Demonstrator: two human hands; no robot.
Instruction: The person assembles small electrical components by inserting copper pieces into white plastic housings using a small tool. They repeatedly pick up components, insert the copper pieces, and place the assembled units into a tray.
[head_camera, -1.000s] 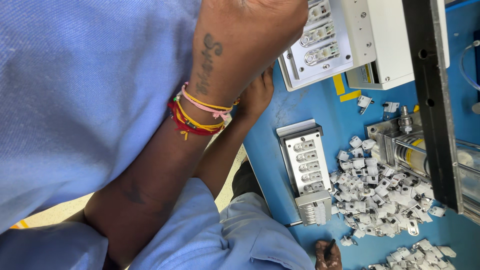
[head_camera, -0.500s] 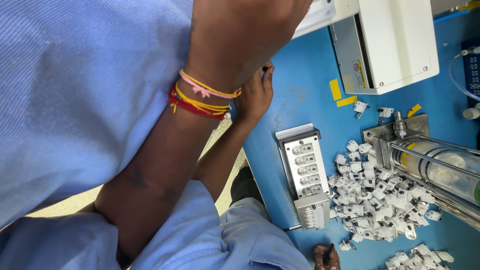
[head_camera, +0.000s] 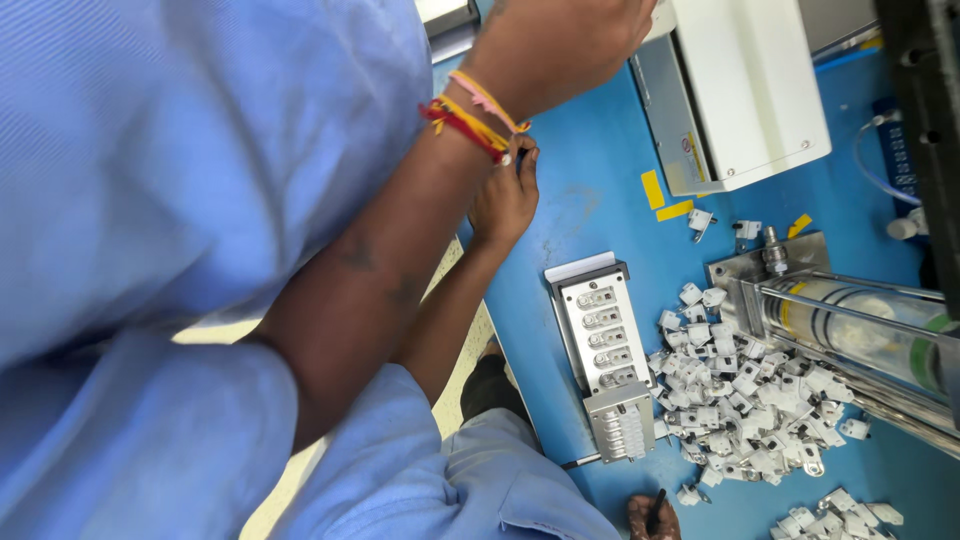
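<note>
Right hand (head_camera: 560, 40) with thread bracelets (head_camera: 475, 115) reached the white box (head_camera: 740, 90) at the top edge; fingers cut off, grip impossible to tell. A co-worker's hand (head_camera: 505, 195) rested flat on the blue table (head_camera: 590, 190).

The raised hand (head_camera: 560, 45) with thread bracelets (head_camera: 475, 115) touches, it seems, the white machine (head_camera: 740, 90) above the blue table (head_camera: 600, 190).

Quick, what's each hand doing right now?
Left hand: not in view.
Right hand: at the white box-shaped machine; fingers cut off by the frame, so grip cannot be told.
</note>
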